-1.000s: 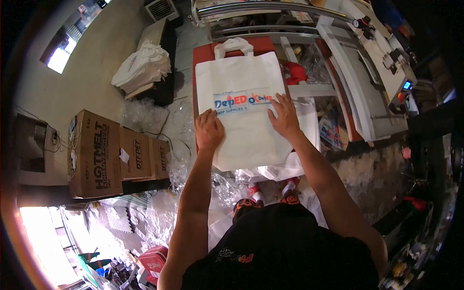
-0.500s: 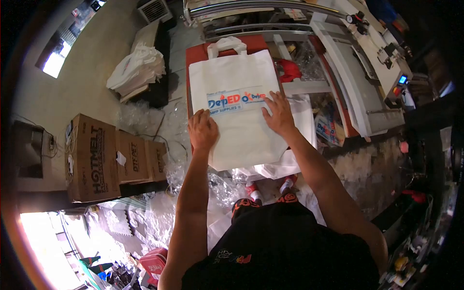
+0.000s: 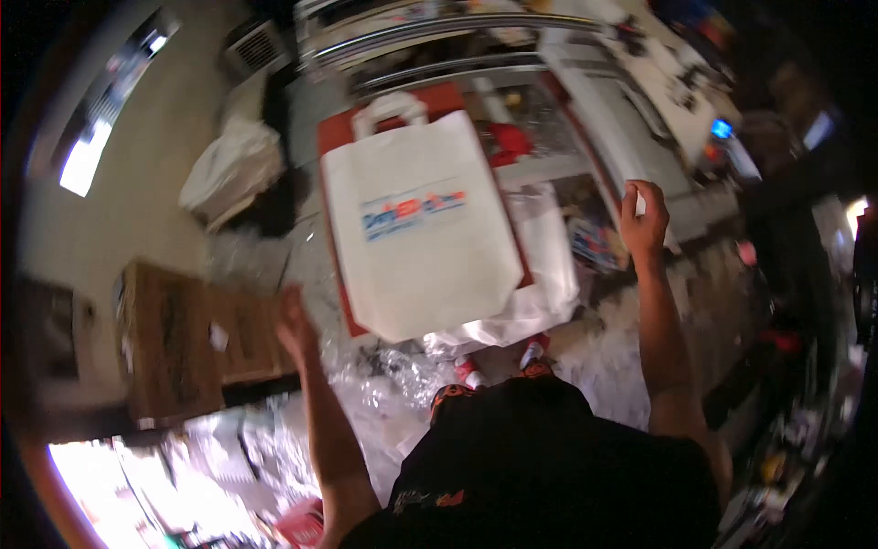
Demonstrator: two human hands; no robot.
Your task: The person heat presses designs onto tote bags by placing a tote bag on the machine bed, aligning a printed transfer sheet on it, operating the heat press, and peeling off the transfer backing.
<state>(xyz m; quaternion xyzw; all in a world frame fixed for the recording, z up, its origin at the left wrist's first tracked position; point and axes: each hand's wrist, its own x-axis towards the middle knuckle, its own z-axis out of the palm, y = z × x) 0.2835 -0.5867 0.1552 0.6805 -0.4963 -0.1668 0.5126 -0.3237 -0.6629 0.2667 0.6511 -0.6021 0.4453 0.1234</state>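
A white cloth bag with blue and red print lies flat on a red platen, its handles at the far end. Neither hand touches it. My left hand is in the air left of the bag, near the brown boxes, smeared by motion, so its fingers are unclear. Off to the right of the bag, my right hand is raised with its fingers curled; a small pale patch shows between them, too blurred to name.
Cardboard boxes stand at the left, with a pile of white bags behind them. A press machine with metal rails is at the back right. Crumpled clear plastic covers the floor near my feet.
Both hands have lifted off the bag and moved apart, the left one leftward and the right one rightward. The view has shifted and blurred. The bag still lies on the red platen.
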